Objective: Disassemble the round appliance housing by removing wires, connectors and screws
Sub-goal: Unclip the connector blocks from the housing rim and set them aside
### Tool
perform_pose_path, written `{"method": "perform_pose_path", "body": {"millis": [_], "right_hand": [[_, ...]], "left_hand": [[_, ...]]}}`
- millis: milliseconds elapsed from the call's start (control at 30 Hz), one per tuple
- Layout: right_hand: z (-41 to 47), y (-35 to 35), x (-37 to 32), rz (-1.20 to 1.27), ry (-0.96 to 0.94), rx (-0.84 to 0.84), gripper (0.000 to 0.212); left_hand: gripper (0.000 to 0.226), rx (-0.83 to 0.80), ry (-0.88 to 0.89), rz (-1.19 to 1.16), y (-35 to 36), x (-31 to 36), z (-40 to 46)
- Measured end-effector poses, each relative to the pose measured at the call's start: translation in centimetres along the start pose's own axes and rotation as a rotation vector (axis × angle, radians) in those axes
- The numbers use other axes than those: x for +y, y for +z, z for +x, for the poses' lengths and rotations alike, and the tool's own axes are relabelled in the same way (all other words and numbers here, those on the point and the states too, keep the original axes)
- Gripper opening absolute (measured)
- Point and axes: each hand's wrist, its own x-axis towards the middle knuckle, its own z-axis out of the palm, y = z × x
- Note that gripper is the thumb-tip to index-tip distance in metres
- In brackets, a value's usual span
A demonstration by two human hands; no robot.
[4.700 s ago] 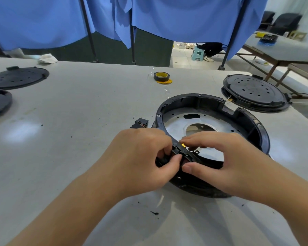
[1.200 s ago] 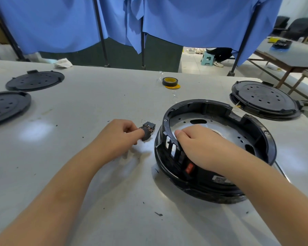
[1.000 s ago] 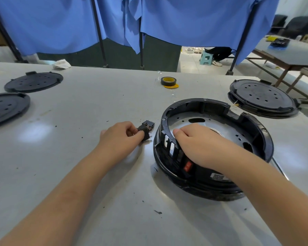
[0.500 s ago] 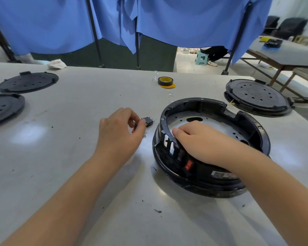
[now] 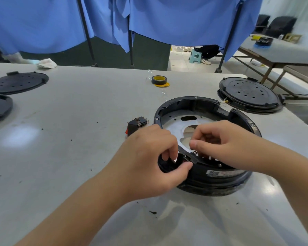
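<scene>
The round black housing (image 5: 201,103) lies open side up on the white table, with a metal plate (image 5: 172,124) inside. My left hand (image 5: 149,160) grips the housing's near-left rim, thumb outside on the wall and fingers curled over the edge. My right hand (image 5: 219,141) reaches over the near rim with curled fingers, pinching at something small inside; what it holds is hidden. A small black switch with metal pins (image 5: 136,124) lies on the table just left of the housing, apart from both hands.
A roll of black and yellow tape (image 5: 159,80) lies beyond the housing. A black round cover (image 5: 250,94) sits at the right, two more covers (image 5: 19,82) at the far left. Blue curtains hang behind the table. Dark crumbs dot the tabletop.
My left hand let go of the small switch, left it on the table and moved right onto the housing rim. My right hand shifted along the near rim and curled its fingers.
</scene>
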Motion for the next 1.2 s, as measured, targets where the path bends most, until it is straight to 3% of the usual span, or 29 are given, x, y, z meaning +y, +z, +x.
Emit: {"method": "perform_pose_path", "body": {"millis": [300,567,1200], "right_hand": [[-0.4,0.0,0.5,0.177,-0.063,0.008,0.006],[0.0,-0.3,0.7,0.285,0.022,-0.021,0.006],[0.3,-0.6,0.4,0.412,0.108,-0.081,0.027]], "left_hand": [[0.024,-0.055,0.004,0.111,0.1,0.4,0.0],[0.025,-0.081,-0.056,0.146,0.1,0.6,-0.1],[0.027,-0.088,-0.157,0.216,0.3,1.5,-0.2]]}}
